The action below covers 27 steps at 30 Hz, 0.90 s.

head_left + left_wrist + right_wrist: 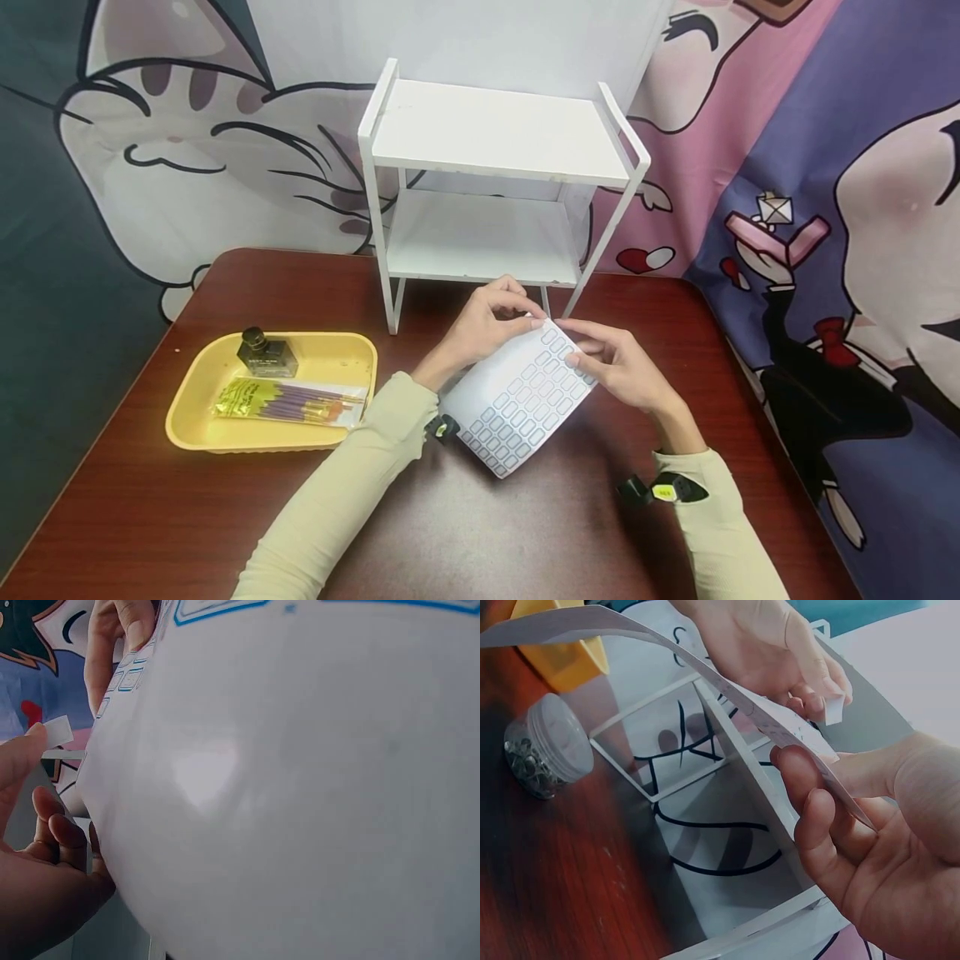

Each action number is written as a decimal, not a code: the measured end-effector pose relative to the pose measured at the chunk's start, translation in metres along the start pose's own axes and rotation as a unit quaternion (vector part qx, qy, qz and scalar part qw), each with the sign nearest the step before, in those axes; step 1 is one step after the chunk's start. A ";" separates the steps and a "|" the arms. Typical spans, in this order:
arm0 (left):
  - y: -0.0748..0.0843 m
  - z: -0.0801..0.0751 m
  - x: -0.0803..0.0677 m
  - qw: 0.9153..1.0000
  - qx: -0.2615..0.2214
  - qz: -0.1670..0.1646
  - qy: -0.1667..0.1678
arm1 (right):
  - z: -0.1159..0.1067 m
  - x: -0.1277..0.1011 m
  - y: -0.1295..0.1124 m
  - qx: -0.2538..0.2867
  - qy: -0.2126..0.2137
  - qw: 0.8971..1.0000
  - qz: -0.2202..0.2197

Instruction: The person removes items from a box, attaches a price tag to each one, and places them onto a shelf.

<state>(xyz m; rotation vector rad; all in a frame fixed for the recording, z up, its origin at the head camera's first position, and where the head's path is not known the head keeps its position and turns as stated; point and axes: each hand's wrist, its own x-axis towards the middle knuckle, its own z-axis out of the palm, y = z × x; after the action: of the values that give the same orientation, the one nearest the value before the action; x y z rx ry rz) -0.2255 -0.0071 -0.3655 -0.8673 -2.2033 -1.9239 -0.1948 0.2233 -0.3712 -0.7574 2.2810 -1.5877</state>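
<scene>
Both hands hold a sheet of labels [525, 400] above the worktop [187, 517]: the right hand [626, 367] pinches its edge at 3 o'clock, and the left hand [487, 321] pinches a small peeled label [832, 709] at its far corner. At 9 o'clock, a yellow tray [187, 408] carries brushes [292, 402] and an ink bottle [266, 352]. At 12 o'clock stands a white shelf [498, 179].

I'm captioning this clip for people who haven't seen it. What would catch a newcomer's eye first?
The sheet of blue-edged labels, held above the middle of the dark wooden table: the right hand grips its far edge, while the left hand pinches a small peeled label. Behind stands a white two-tier shelf; at left, a yellow tray holds a dark bottle and packed brushes.
</scene>
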 end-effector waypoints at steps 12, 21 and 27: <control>-0.002 -0.003 -0.001 1.000 -0.013 0.014 -0.001 | -0.019 -0.015 0.011 0.013 0.042 0.999 0.029; -0.003 -0.008 -0.007 1.000 -0.025 0.001 -0.014 | -0.062 -0.055 0.059 -0.007 0.112 0.988 0.102; -0.005 -0.011 -0.009 0.999 -0.037 -0.016 -0.012 | -0.082 -0.084 0.096 -0.017 0.117 0.979 0.163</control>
<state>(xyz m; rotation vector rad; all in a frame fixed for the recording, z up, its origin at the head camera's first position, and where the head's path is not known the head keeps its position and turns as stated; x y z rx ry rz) -0.2235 -0.0206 -0.3716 -0.8741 -2.1858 -2.0311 -0.1912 0.3600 -0.4366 -0.1912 2.4425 -1.5524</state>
